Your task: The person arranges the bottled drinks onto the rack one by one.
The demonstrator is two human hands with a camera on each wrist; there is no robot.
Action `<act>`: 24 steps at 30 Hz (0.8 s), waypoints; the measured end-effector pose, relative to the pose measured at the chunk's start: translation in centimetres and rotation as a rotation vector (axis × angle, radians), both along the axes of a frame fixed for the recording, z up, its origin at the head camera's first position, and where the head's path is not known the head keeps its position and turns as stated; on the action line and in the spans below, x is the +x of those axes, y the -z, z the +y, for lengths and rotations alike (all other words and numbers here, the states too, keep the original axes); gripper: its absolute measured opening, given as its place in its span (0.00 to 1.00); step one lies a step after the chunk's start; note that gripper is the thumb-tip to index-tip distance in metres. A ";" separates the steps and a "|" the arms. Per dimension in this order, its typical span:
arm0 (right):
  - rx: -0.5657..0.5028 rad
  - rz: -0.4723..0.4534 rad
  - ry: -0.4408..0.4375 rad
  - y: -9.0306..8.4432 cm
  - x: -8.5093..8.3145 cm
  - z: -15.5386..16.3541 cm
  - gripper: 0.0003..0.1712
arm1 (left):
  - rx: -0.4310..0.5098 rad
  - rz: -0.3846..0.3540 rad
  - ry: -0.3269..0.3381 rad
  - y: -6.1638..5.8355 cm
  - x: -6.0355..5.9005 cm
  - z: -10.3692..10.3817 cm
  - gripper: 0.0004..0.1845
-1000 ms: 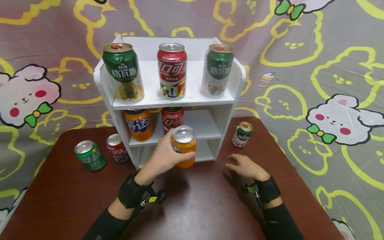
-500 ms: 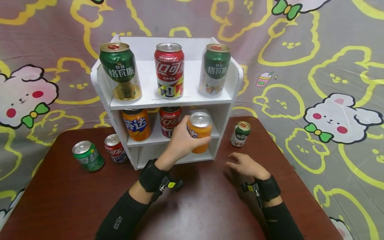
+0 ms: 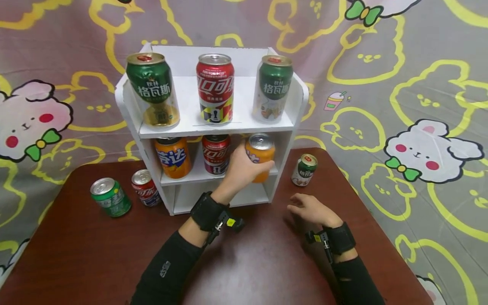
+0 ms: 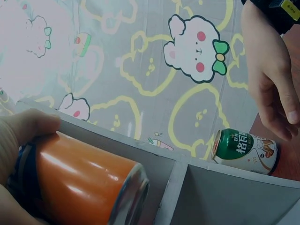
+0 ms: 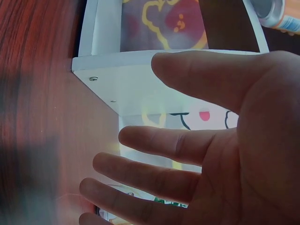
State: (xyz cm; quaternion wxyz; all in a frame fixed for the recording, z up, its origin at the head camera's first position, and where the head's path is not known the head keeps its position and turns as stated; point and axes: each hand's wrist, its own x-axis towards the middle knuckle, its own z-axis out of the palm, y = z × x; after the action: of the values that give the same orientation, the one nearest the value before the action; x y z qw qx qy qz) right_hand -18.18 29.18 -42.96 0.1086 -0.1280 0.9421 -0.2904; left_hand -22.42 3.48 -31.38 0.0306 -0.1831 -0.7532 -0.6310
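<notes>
At the white shelf (image 3: 284, 146), left hand (image 3: 238, 169) holds orange can (image 3: 260, 156) upright, top up.

Three cans (image 3: 215, 88) on shelf (image 3: 263, 123) top, two cans (image 3: 122, 192) left of shelf

Orange soda can (image 3: 260, 156) at the right end of the shelf's middle level

It is a bright orange drink can with a silver top and an unopened pull tab, and a patch of blue lettering shows on its side between the fingers. The left hand (image 3: 239, 169) grips it around the body, thumb on the near side. It stands nearly upright, tilted slightly, at the front right opening of the white shelf unit (image 3: 198, 129), just right of the red cola can on that level; whether its base rests on the board cannot be told. In the left wrist view the can (image 4: 84, 180) lies close against the shelf's grey-white edge.
</notes>
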 end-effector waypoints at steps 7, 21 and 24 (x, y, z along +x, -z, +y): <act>-0.003 0.014 0.003 0.0 -0.1 0.2 0.26 | 0.024 -0.043 -0.028 0.2 -1.1 0.6 0.42; -0.006 0.011 0.014 0.1 -0.2 0.5 0.25 | 0.057 0.016 -0.069 1.2 -2.9 1.3 0.45; -0.013 0.008 0.007 0.1 -0.2 0.6 0.26 | 0.028 0.007 -0.061 1.2 -3.1 1.4 0.46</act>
State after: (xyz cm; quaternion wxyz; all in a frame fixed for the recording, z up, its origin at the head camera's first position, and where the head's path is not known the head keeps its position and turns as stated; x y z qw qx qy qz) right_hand -18.40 29.76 -43.02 0.1029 -0.1268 0.9410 -0.2964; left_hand -25.55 4.93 -32.53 0.0552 -0.1617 -0.7496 -0.6395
